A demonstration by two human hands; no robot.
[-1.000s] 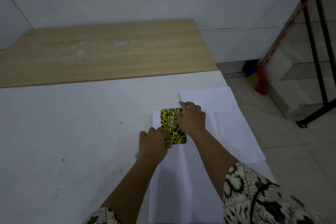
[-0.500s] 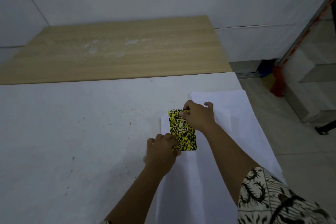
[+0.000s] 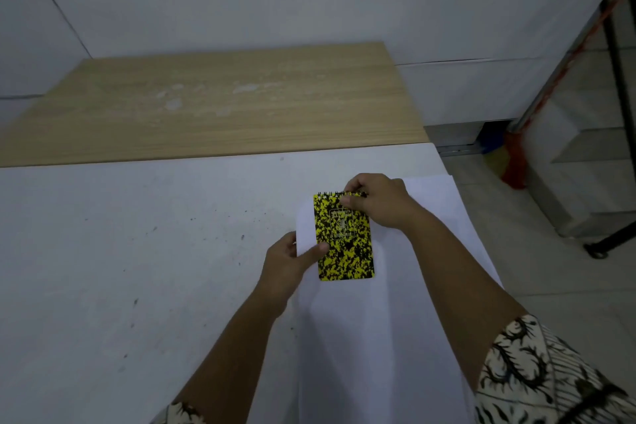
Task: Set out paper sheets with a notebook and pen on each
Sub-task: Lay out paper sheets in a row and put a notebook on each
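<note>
While my left hand (image 3: 287, 260) and right hand (image 3: 380, 200) pinch the spiral notebook (image 3: 344, 237), the paper sheet (image 3: 347, 337) underneath could slide crooked.

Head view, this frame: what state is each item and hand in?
Yellow-and-black speckled spiral notebook: closed, lying on the paper.
White paper sheets: flat on the white table, overlapping.
Left hand: pinches the sheet's left edge, thumb on the notebook.
Right hand: pinches the notebook's spiral end.
Pen: none visible.
</note>
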